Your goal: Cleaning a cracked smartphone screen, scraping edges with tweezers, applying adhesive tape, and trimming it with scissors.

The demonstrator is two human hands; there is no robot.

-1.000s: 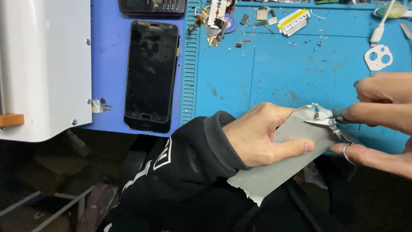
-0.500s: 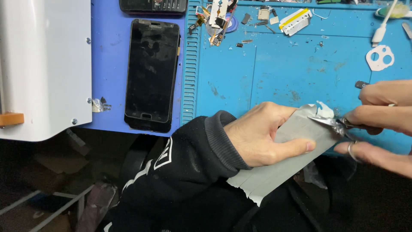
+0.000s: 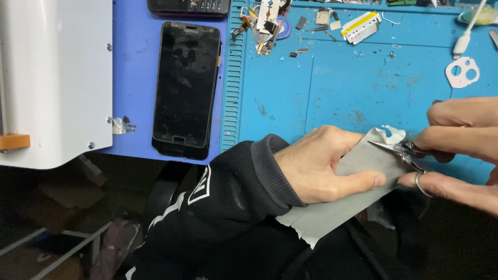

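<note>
Counter: blue mat (image 3: 337,88) carried a dark phone (image 3: 185,89).
Grey sheet (image 3: 358,171): lay at the counter's near edge, between both hands.
Left hand (image 3: 321,166): grip clenched on the grey sheet, thumb on top.
Right hand (image 3: 456,150): grip clasped small scissors (image 3: 402,150), blades at the sheet's upper corner.
</note>
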